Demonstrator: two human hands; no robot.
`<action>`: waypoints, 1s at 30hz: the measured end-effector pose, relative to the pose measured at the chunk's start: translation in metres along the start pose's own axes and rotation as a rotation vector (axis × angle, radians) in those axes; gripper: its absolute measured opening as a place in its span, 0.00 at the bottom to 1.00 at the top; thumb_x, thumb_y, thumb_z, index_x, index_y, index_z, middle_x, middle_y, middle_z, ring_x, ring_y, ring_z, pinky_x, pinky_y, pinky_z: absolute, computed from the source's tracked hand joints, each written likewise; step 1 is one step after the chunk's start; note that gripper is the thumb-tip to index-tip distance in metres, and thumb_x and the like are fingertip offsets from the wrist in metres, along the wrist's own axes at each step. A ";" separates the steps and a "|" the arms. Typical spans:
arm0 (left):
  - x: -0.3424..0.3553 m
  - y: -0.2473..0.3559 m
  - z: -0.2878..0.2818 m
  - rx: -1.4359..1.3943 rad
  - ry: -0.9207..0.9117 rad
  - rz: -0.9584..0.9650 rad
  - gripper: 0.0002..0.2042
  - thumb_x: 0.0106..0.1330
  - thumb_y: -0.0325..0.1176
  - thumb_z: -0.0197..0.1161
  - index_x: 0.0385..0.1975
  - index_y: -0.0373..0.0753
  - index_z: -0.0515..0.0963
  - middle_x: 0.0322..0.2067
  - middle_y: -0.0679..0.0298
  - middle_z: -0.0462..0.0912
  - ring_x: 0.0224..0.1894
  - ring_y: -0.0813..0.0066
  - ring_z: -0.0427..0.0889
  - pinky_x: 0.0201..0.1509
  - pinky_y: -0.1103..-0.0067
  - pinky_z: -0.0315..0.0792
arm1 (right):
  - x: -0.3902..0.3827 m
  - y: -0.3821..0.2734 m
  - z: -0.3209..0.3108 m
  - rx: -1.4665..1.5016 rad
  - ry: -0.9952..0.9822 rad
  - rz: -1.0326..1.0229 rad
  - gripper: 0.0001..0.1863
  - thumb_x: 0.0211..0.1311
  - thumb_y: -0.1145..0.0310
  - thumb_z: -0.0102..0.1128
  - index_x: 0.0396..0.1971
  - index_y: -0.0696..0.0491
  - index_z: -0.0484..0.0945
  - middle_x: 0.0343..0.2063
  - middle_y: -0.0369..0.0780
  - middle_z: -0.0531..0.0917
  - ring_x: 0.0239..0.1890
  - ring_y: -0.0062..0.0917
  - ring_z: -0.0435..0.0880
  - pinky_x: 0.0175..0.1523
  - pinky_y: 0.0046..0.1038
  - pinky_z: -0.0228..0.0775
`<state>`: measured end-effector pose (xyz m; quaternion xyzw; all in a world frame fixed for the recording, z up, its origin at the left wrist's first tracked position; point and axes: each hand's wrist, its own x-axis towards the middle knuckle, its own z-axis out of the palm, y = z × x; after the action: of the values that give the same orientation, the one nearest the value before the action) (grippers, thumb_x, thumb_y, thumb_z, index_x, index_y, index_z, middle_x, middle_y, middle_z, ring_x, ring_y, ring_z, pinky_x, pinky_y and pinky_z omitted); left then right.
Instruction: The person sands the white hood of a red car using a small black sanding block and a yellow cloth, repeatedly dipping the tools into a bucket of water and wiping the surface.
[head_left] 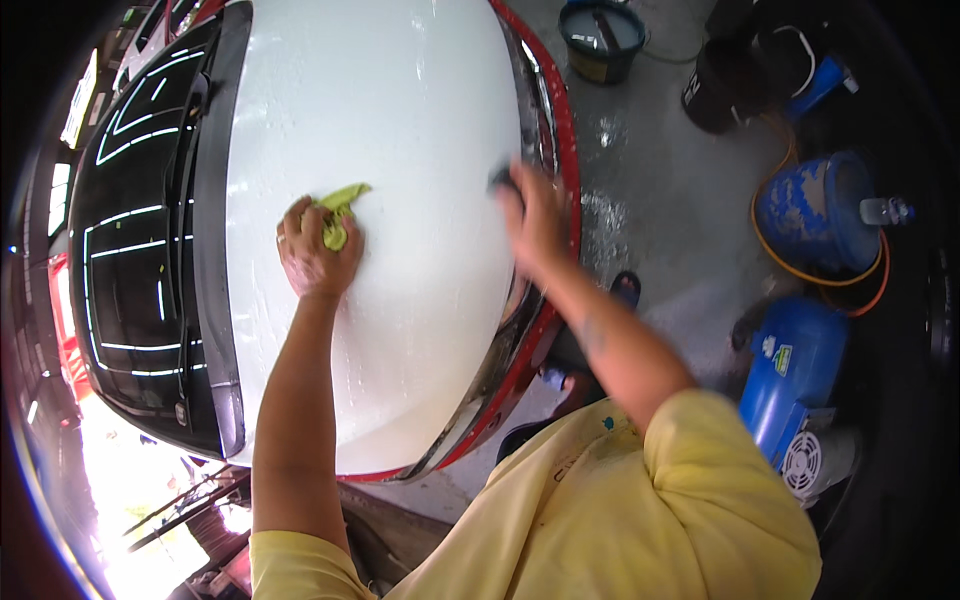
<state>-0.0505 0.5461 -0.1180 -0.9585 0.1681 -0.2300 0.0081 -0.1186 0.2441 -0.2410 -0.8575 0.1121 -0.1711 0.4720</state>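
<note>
Looks like rubbing down the wet white car hood (425, 130), left hand (318, 262) clamped on a lime-green cloth (334, 232) there, right hand (539, 215) around a dark pad (500, 180) near the front, even pressure probably needed next

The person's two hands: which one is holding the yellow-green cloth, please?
The left hand, on the white hood, grips the yellow-green cloth. The right hand, nearer the red edge, holds a blurred dark object instead.
</note>
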 end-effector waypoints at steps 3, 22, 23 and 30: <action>-0.001 0.004 -0.010 -0.022 -0.009 -0.025 0.14 0.63 0.37 0.75 0.45 0.39 0.84 0.58 0.50 0.84 0.59 0.47 0.84 0.64 0.56 0.78 | -0.142 -0.005 -0.013 0.027 -0.139 -0.220 0.32 0.67 0.63 0.78 0.70 0.50 0.80 0.62 0.41 0.85 0.63 0.42 0.82 0.70 0.49 0.70; -0.005 -0.001 -0.011 -0.068 -0.035 -0.049 0.16 0.63 0.40 0.76 0.51 0.49 0.92 0.61 0.54 0.84 0.65 0.51 0.81 0.69 0.59 0.77 | -0.081 -0.002 -0.012 0.039 -0.232 -0.523 0.28 0.64 0.65 0.79 0.64 0.51 0.83 0.54 0.45 0.90 0.59 0.42 0.87 0.68 0.49 0.74; -0.007 -0.001 -0.010 -0.060 -0.024 -0.034 0.16 0.63 0.40 0.76 0.51 0.48 0.92 0.61 0.54 0.85 0.64 0.51 0.82 0.68 0.59 0.78 | -0.031 0.003 -0.003 0.034 -0.179 -0.530 0.24 0.68 0.61 0.76 0.61 0.52 0.84 0.54 0.44 0.90 0.60 0.42 0.86 0.69 0.49 0.74; 0.003 0.008 -0.003 -0.054 -0.006 -0.049 0.14 0.64 0.43 0.76 0.48 0.50 0.93 0.60 0.59 0.85 0.65 0.53 0.81 0.67 0.62 0.77 | 0.051 -0.024 0.024 -0.210 0.016 -0.098 0.27 0.79 0.52 0.63 0.72 0.45 0.79 0.64 0.40 0.85 0.68 0.42 0.78 0.75 0.52 0.67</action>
<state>-0.0517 0.5373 -0.1146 -0.9630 0.1506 -0.2225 -0.0228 -0.0619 0.2570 -0.2233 -0.9053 0.0909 -0.1883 0.3697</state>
